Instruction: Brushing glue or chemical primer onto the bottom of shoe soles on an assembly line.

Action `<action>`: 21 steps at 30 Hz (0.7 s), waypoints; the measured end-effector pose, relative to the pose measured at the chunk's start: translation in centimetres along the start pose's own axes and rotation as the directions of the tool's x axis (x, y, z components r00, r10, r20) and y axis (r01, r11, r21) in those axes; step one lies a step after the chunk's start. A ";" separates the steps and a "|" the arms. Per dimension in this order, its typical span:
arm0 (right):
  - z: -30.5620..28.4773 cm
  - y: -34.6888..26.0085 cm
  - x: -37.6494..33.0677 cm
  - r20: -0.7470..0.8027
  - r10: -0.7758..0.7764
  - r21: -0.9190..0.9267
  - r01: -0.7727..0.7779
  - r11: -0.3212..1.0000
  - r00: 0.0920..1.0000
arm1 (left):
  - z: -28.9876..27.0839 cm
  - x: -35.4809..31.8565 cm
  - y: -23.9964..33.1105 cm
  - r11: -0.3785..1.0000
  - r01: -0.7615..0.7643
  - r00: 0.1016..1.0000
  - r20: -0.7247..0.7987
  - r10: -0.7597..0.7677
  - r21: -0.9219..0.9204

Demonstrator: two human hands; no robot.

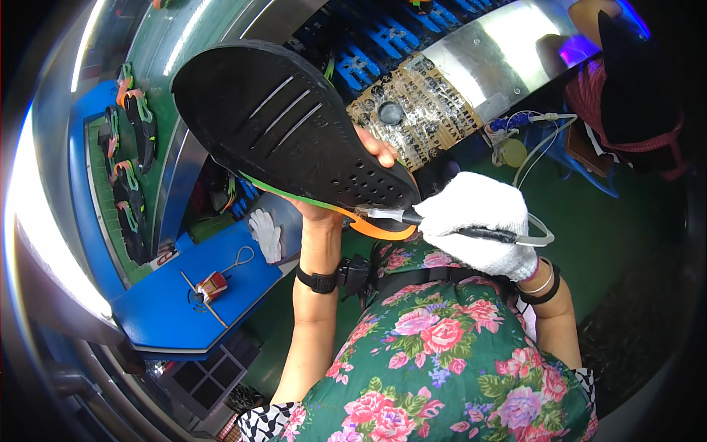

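Note:
A large black shoe sole (287, 140) with slits, several small holes and a green and orange edge is tilted up in front of me. My left hand (320, 212) is bare and closed around it, its palm under the near edge and fingertips at the far edge. A white knit glove covers my right hand (482, 221), whose fingers are wrapped round a black pen-shaped tool (486, 234) with a pale cable (541, 232). The tool's clear-wrapped front end (387, 214) lies over the sole beside the orange edge; whether it touches is unclear.
On a blue table (166, 317) at left lie a white glove (266, 234) and a small red container (212, 286) with a stick. Beyond, a green conveyor (103, 199) carries several black shoe parts. A metal ledge (508, 55) with taped cardboard (434, 118) spans the far side.

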State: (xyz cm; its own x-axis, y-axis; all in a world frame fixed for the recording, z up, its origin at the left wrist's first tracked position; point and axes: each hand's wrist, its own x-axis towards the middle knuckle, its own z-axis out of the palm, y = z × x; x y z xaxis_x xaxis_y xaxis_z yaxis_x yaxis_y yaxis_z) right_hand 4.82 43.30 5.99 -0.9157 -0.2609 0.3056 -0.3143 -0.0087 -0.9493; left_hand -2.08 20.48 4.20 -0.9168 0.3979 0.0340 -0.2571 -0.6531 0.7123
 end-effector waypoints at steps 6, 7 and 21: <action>-0.1 -0.2 -0.1 0.026 0.001 0.049 -0.002 0.999 1.000 | -0.6 0.2 0.2 0.995 -0.055 0.997 0.058 0.051 0.082; 0.0 -0.3 -0.1 0.026 0.000 0.049 -0.002 0.999 1.000 | -0.6 0.3 0.2 0.992 -0.073 0.995 0.079 0.065 0.101; 0.0 -1.2 -0.2 0.036 -0.102 -0.083 0.105 0.991 0.994 | -1.0 1.1 0.4 0.984 -0.155 0.980 0.142 0.141 0.091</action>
State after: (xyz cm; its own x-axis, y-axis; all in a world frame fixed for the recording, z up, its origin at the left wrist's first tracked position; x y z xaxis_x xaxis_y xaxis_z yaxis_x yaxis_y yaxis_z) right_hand 5.35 43.37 7.05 -0.8690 -0.2936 0.3982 -0.4286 0.0446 -0.9024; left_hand -3.46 20.02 3.85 -0.8913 0.3891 0.2329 -0.0833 -0.6454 0.7593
